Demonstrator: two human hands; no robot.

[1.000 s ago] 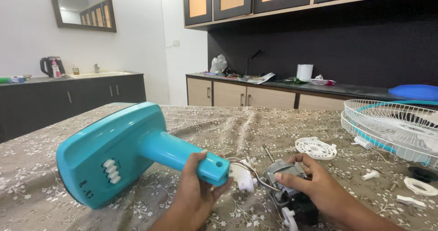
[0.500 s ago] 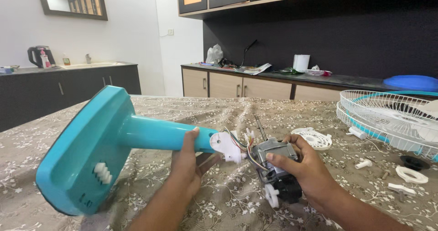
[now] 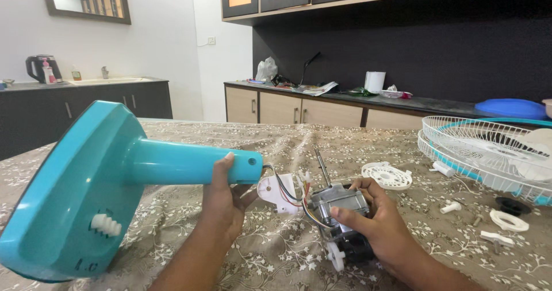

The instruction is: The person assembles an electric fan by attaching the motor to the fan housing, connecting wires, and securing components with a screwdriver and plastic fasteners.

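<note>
gripping the teal plastic fan stand (image 3: 115,182) by its neck, left fingers (image 3: 221,173) wrapped; right fingers (image 3: 356,202) clasp the grey metal motor (image 3: 339,205) lying just right, centre frame, shaft pointing away.

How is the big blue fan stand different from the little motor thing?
The teal fan stand is big, smooth plastic; the motor is small, bare grey metal with a thin shaft sticking up. The left hand holds the stand lifted and tilted; the right hand grips the motor low by the tablecloth. Coloured wires join both.
</note>
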